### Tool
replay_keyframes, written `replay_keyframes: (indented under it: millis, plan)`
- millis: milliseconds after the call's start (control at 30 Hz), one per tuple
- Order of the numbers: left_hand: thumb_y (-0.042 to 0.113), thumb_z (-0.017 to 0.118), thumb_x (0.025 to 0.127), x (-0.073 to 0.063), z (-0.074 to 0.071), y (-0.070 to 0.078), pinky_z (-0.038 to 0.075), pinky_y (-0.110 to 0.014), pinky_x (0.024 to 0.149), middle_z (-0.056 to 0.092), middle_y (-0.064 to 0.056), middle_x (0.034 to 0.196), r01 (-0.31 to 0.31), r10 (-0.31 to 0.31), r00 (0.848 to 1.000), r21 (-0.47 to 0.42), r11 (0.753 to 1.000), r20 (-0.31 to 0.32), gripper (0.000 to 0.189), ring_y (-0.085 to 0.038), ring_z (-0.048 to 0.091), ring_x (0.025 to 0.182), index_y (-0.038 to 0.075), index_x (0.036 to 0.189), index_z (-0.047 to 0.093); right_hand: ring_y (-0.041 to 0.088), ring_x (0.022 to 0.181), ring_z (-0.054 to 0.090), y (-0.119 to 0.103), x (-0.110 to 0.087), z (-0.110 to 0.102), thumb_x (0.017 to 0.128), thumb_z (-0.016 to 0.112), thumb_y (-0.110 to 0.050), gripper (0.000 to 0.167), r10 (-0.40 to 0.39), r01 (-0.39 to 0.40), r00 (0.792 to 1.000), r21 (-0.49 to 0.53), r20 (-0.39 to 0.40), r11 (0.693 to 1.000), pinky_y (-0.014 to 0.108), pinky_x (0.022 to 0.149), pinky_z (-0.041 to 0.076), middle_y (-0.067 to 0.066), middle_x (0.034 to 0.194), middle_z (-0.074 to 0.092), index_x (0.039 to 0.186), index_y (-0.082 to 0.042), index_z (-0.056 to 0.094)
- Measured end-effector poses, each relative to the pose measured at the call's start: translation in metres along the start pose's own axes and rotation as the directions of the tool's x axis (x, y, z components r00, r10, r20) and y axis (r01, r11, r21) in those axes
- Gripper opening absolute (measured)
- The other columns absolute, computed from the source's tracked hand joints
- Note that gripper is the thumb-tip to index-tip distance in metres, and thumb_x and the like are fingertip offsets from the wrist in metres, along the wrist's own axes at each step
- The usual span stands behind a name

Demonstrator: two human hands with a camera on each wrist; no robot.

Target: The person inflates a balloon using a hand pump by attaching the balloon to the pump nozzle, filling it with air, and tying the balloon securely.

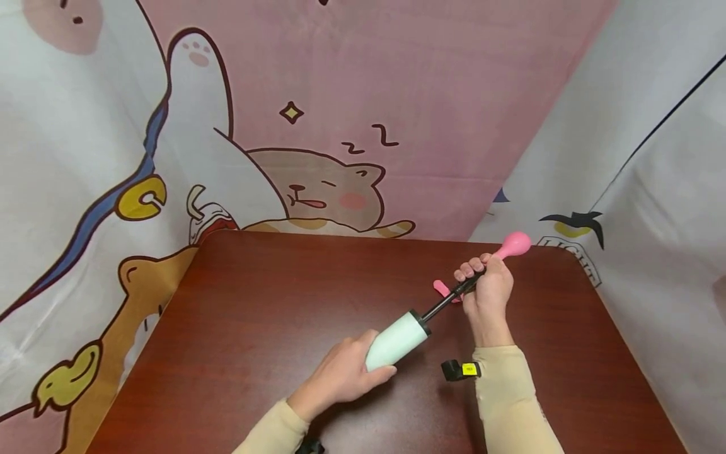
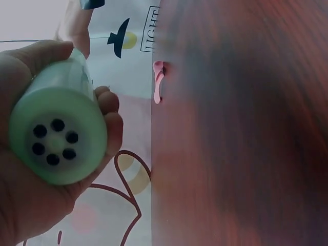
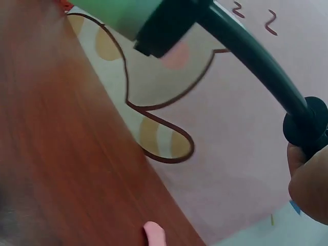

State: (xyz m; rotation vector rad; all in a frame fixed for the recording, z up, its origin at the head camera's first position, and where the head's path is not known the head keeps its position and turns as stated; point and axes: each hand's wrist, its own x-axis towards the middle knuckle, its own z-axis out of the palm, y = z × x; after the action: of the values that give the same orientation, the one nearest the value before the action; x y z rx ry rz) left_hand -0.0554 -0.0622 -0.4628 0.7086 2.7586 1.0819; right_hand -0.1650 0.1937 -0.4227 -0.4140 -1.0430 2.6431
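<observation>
A mint-green hand balloon pump [image 1: 399, 341] slants up to the right above the table, its black rod [image 1: 439, 307] drawn out of the barrel. My left hand [image 1: 346, 370] grips the barrel near its lower end. In the left wrist view, the barrel's end [image 2: 54, 141] shows a ring of several dark holes. My right hand [image 1: 492, 293] holds the far end of the rod, where a pink balloon [image 1: 517, 243] with a small round bulb sticks out past the fingers. The balloon's neck is hidden by that hand. Another pink balloon [image 2: 159, 82] lies limp on the table.
The brown wooden table [image 1: 249, 296] has its far edge against a cartoon-printed cloth [image 1: 431, 126]. White cloth [image 1: 669, 189] hangs at the right side. A black wrist camera [image 1: 454, 370] juts out from the right sleeve, low over the table.
</observation>
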Motion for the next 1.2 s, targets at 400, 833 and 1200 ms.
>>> replay_keyframes:
  millis: [400, 833, 1200]
  plan:
    - [0.039, 0.079, 0.087, 0.017, 0.003, 0.005, 0.039, -0.023, 0.050, 0.057, 0.002, 0.073, 0.035, -0.035, 0.999, -0.001, 0.999, -0.033, 0.047, -0.006, 0.048, 0.058, 0.002, 0.110, 0.061, 0.010, 0.056, 0.042, 0.046, -0.027, 0.011, 0.114, 0.029, -0.027, 0.032, 0.039, -0.030, 0.990, -0.066, 0.137, 0.997, 0.023, 0.051, 0.040, -0.003, 0.068, 0.040, 0.087, -0.013, 0.041]
    - [0.039, 0.077, 0.090, -0.006, 0.000, -0.004, 0.041, -0.022, 0.056, 0.059, 0.006, 0.080, -0.007, 0.008, 0.999, -0.032, 0.999, 0.034, 0.044, -0.004, 0.049, 0.064, 0.007, 0.117, 0.062, 0.015, 0.054, 0.043, -0.010, 0.003, -0.007, 0.113, 0.039, -0.021, 0.031, 0.006, -0.008, 0.999, 0.059, 0.035, 0.998, 0.027, 0.050, 0.041, 0.001, 0.065, 0.044, 0.085, -0.007, 0.043]
    - [0.038, 0.078, 0.088, -0.010, -0.007, -0.005, 0.040, -0.021, 0.053, 0.059, 0.004, 0.079, -0.015, 0.015, 1.000, 0.010, 1.000, 0.002, 0.042, -0.004, 0.048, 0.062, 0.006, 0.112, 0.063, 0.013, 0.052, 0.041, -0.001, 0.001, 0.001, 0.113, 0.037, -0.017, 0.033, -0.024, 0.017, 0.997, 0.110, 0.068, 0.994, 0.025, 0.049, 0.039, 0.000, 0.064, 0.042, 0.082, -0.009, 0.045]
